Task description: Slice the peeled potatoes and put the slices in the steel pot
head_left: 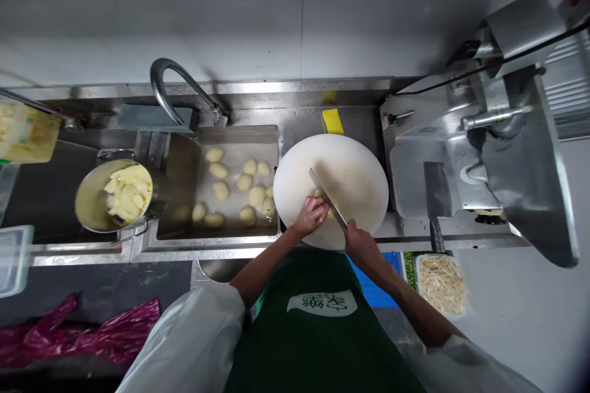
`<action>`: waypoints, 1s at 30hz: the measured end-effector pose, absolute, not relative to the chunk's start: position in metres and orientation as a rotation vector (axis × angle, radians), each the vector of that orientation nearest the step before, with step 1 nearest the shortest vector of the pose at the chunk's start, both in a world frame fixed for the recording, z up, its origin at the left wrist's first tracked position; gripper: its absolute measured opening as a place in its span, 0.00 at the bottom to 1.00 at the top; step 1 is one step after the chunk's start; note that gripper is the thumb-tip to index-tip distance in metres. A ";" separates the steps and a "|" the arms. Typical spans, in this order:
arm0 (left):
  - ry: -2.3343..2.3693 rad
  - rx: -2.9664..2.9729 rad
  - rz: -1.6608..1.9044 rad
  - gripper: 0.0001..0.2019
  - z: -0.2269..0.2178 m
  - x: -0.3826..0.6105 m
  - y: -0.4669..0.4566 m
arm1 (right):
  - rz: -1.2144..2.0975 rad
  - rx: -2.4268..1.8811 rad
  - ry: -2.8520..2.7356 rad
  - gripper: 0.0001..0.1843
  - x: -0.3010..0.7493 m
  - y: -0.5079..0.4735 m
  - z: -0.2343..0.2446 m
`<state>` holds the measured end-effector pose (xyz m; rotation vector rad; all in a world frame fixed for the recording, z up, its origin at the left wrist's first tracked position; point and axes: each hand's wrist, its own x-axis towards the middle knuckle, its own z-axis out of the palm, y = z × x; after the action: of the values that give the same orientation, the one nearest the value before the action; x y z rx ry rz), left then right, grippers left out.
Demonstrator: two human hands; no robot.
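I am seeing the sink basin [182, 166] holding about a dozen peeled potatoes [257, 196] in water, several of them gathering near its right edge. Off its left edge, a metal pot [90, 202] is carrying pale yellow cut pieces [129, 190], heaped toward the pot's right wall. Past that, at the bench's far left, a see-through container [46, 152] is holding more pale pieces, and a clear tub [28, 252] is jutting in at the front; I am not making out what is in it. Off the bench's front edge, right of the apron [318, 344], a white tub [417, 271] is holding pale shreds [441, 282].

The potato [318, 193] being worked is lying near the middle of the round white board [364, 196], which is sitting just beside the basin's right edge. My left hand [312, 216] is bunching its fingers over that potato, pressing it down, with the forearm coming in over the board's front left edge. My right hand [360, 245] is wrapping around the handle of the knife [328, 198] at the board's front right edge; the blade is slanting away toward the back left, right against the potato beside the left fingertips. Behind the board's back edge, a yellow sponge [332, 121] is lying.
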<state>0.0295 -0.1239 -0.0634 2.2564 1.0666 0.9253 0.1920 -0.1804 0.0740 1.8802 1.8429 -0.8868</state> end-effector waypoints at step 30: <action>1.197 2.391 0.406 0.18 -0.026 0.021 -0.164 | -0.753 2.004 2.065 0.16 0.218 -0.171 0.027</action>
<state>0.0214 -0.1639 -0.0265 2.3907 1.1970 0.4061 0.2181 -0.1711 0.0266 2.0040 2.0645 -0.7528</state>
